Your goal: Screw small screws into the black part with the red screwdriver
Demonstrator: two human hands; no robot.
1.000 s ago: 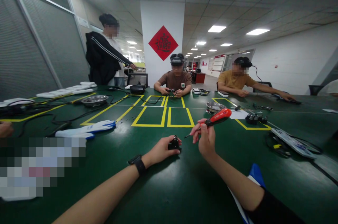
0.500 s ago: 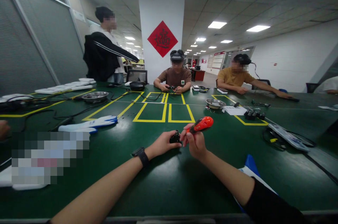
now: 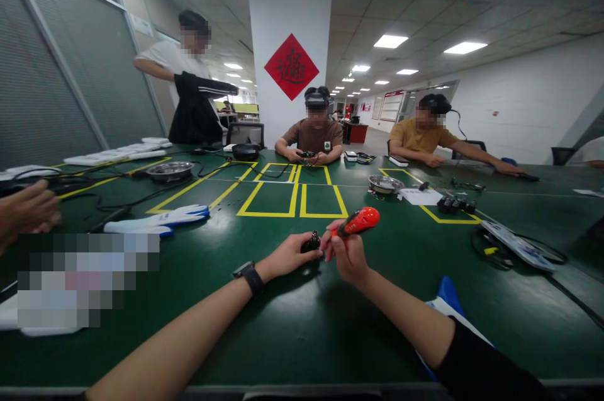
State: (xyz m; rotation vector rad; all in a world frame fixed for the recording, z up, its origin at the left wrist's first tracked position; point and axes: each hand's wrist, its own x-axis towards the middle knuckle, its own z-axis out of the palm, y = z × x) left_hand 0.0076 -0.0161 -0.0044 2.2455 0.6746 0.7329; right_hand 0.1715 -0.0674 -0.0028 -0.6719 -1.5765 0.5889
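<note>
My left hand (image 3: 289,256) is closed around a small black part (image 3: 312,242) with a round metallic top, held just above the green table (image 3: 264,332). In my right hand (image 3: 348,256) is a screwdriver (image 3: 361,222) with a red and black handle, its handle end pointing up and to the right. My right fingertips are close beside the black part. The screwdriver's shaft and tip are hidden behind my fingers, so I cannot tell whether the tip touches the part.
Blue-and-white gloves (image 3: 160,221) lie at left, with another glove (image 3: 450,297) by my right forearm. Metal bowls (image 3: 384,184), black blocks (image 3: 455,203) and a power strip (image 3: 516,243) stand further off. A co-worker's hand (image 3: 28,215) is at the left edge.
At the far left, a co-worker's hand has come further into view. The standing person has lowered and shifted a black jacket. My hands keep nearly the same position and grip.
</note>
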